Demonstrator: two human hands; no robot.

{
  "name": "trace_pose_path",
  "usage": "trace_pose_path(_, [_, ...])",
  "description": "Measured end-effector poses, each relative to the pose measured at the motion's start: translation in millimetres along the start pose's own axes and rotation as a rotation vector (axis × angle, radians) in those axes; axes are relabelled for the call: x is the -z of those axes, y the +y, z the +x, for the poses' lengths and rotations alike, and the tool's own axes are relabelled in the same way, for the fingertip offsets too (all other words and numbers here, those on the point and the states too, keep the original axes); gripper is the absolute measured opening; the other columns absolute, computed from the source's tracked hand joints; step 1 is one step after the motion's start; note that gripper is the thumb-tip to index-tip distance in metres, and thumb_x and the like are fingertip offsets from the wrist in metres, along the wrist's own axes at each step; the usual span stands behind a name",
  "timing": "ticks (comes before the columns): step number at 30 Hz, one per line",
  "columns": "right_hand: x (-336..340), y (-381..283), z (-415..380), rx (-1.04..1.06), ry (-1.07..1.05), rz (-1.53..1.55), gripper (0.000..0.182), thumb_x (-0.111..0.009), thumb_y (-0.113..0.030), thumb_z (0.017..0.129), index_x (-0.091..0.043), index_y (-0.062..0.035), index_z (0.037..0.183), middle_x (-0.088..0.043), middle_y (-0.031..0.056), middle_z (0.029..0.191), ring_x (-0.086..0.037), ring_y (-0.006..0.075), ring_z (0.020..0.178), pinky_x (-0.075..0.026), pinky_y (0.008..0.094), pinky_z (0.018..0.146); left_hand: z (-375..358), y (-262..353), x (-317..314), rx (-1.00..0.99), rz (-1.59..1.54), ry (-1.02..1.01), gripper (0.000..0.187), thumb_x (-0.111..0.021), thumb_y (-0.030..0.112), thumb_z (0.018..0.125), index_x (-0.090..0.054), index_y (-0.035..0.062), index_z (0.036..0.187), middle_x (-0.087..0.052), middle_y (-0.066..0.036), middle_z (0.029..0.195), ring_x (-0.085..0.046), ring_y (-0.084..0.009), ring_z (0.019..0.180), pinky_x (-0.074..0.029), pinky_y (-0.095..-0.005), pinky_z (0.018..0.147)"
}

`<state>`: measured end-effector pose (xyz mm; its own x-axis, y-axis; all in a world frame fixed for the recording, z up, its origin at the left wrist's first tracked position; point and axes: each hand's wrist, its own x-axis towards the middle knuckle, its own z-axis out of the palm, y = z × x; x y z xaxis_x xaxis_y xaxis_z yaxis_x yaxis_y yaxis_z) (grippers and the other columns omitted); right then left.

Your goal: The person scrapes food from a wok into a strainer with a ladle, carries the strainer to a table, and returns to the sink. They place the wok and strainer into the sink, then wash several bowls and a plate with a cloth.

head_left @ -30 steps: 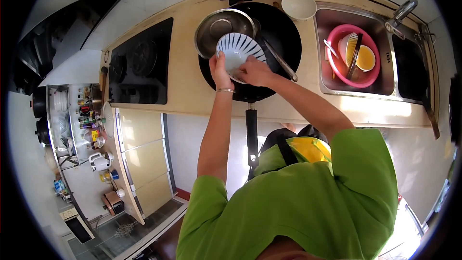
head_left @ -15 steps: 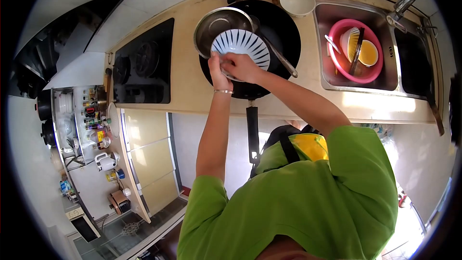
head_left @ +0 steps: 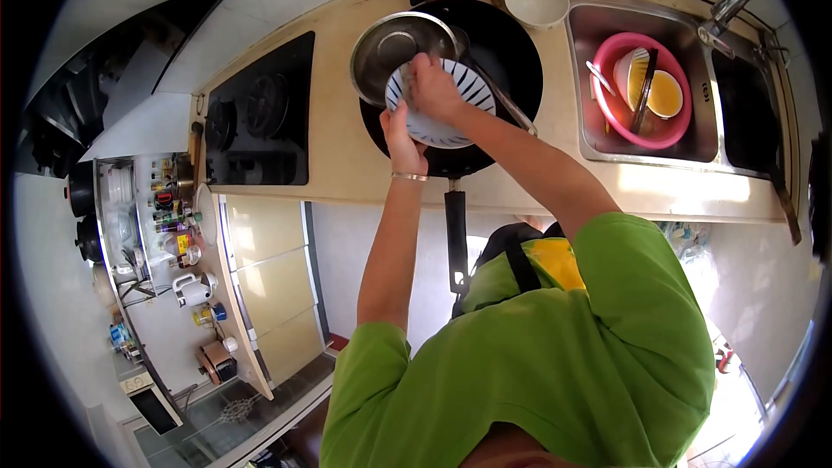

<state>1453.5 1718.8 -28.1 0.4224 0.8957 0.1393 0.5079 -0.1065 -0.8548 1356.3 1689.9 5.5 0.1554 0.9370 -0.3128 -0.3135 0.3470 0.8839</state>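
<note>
Over the large black wok (head_left: 516, 56) I hold a white bowl with dark blue stripes (head_left: 440, 133), its inside facing up toward me. My left hand (head_left: 404, 143) grips the bowl's near left edge and wears a bracelet at the wrist. Inside the bowl, near its far rim, my right hand (head_left: 433, 91) is closed; a greyish patch shows at its fingers, too blurred to name. Behind the bowl, a metal basin (head_left: 368, 56) rests in the wok. A utensil with a metal handle (head_left: 517, 114) leans across the wok to the right.
A white bowl (head_left: 536, 2) stands behind the wok. In the sink (head_left: 598, 26), a pink basin (head_left: 617, 128) holds bowls and dark utensils in orange liquid, below the faucet (head_left: 731, 2). A black cooktop (head_left: 260, 121) lies left. The wok handle (head_left: 456, 238) sticks out past the counter edge.
My right hand has moved from the bowl's near left side up toward its far rim. The bowl has shifted slightly right and tilted; my left hand still grips its edge.
</note>
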Motion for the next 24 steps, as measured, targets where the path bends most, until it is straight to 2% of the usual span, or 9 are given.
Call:
trace_pose_path(3, [1.0, -9.7, -17.2, 0.023, -0.163, 0.244, 0.025, -0.049, -0.017, 0.075, -0.042, -0.0008, 0.091, -0.048, 0.0231, 0.089, -0.053, 0.0373, 0.084, -0.043, 0.0422, 0.071, 14.5, -6.3, 6.8, -0.002, -0.068, -0.057, 0.03, -0.051, 0.03, 0.079, -0.042, 0.0053, 0.095, -0.049, -0.005, 0.096, -0.047, -0.0153, 0.092, -0.038, -0.0286, 0.079])
trace_pose_path(5, [16.2, -6.8, -34.2, 0.088, -0.478, 0.403, 0.02, -0.051, -0.016, 0.073, -0.049, -0.0045, 0.09, -0.052, 0.0178, 0.087, -0.052, 0.0307, 0.083, -0.04, 0.0367, 0.071, 39.9, -22.8, 34.0, -0.059, -0.11, -0.139, 0.028, -0.049, 0.027, 0.08, -0.043, 0.0053, 0.097, -0.05, -0.006, 0.095, -0.048, -0.0156, 0.091, -0.039, -0.0304, 0.078])
trace_pose_path(6, [24.2, -2.4, -36.1, 0.087, -0.476, 0.402, 0.02, -0.051, -0.016, 0.073, -0.049, -0.0045, 0.09, -0.052, 0.0178, 0.087, -0.052, 0.0307, 0.083, -0.04, 0.0367, 0.071, 38.6, -21.0, 31.7, -0.058, -0.11, -0.141, 0.028, -0.049, 0.027, 0.08, -0.043, 0.0053, 0.097, -0.05, -0.006, 0.095, -0.048, -0.0156, 0.091, -0.039, -0.0304, 0.078])
trace_pose_path(8, [41.8, 6.1, -38.6, 0.114, -0.701, 0.03, 0.021, -0.052, -0.025, 0.074, -0.056, -0.0098, 0.088, -0.052, 0.0137, 0.093, -0.053, 0.0297, 0.085, -0.041, 0.0354, 0.075, 31.3, -9.5, 20.6, -0.176, -0.054, -0.072, 0.029, -0.048, 0.027, 0.08, -0.044, 0.0031, 0.097, -0.052, -0.008, 0.095, -0.051, -0.0194, 0.091, -0.04, -0.0341, 0.079])
trace_pose_path(10, [51.6, 6.2, -36.0, 0.067, -0.569, -0.359, 0.018, -0.051, -0.023, 0.073, -0.058, -0.0149, 0.087, -0.049, 0.0139, 0.096, -0.054, 0.029, 0.085, -0.043, 0.0335, 0.073, 22.1, -1.6, 14.1, -0.181, -0.053, -0.083, 0.032, -0.049, 0.021, 0.078, -0.041, 0.0026, 0.103, -0.05, -0.008, 0.098, -0.048, -0.0182, 0.091, -0.039, -0.0319, 0.078])
trace_pose_path(13, [35.6, 19.3, -16.6, 0.118, -0.361, -0.411, 0.016, -0.05, -0.019, 0.073, -0.056, -0.0135, 0.087, -0.047, 0.0161, 0.097, -0.054, 0.0304, 0.083, -0.045, 0.0353, 0.072, 17.4, 3.1, 13.2, -0.161, 0.005, -0.06, 0.033, -0.05, 0.02, 0.077, -0.041, 0.0017, 0.103, -0.05, -0.008, 0.1, -0.049, -0.0194, 0.092, -0.039, -0.0324, 0.079])
trace_pose_path(15, [24.5, 14.2, -8.9, 0.183, -0.077, -0.294, 0.016, -0.049, -0.014, 0.072, -0.053, -0.0133, 0.088, -0.048, 0.0157, 0.09, -0.055, 0.0304, 0.075, -0.046, 0.037, 0.064, 16.7, 2.6, 18.0, -0.15, -0.006, -0.166, 0.034, -0.049, 0.023, 0.08, -0.041, 0.002, 0.105, -0.05, -0.008, 0.102, -0.048, -0.019, 0.094, -0.038, -0.0322, 0.081])
trace_pose_path(20, [6.6, -19.3, -13.4, 0.015, -0.126, 0.153, 0.025, -0.05, -0.012, 0.073, -0.044, -0.0055, 0.096, -0.051, 0.0164, 0.091, -0.053, 0.0321, 0.084, -0.043, 0.0367, 0.071, 9.9, 0.5, 11.8, -0.083, -0.095, -0.222, 0.041, -0.04, 0.034, 0.086, -0.038, 0.0033, 0.112, -0.049, -0.008, 0.106, -0.046, -0.0168, 0.099, -0.036, -0.0307, 0.085])
trace_pose_path(24, [16.9, -37.9, -35.0, -0.093, -0.377, 0.465, 0.032, -0.05, -0.018, 0.073, -0.045, -0.0004, 0.099, -0.052, 0.0218, 0.095, -0.051, 0.0359, 0.086, -0.04, 0.0372, 0.075, 28.4, -14.3, 31.8, -0.014, -0.233, -0.285, 0.046, -0.038, 0.042, 0.085, -0.042, 0.0029, 0.109, -0.049, -0.008, 0.105, -0.047, -0.0174, 0.098, -0.037, -0.0299, 0.084])
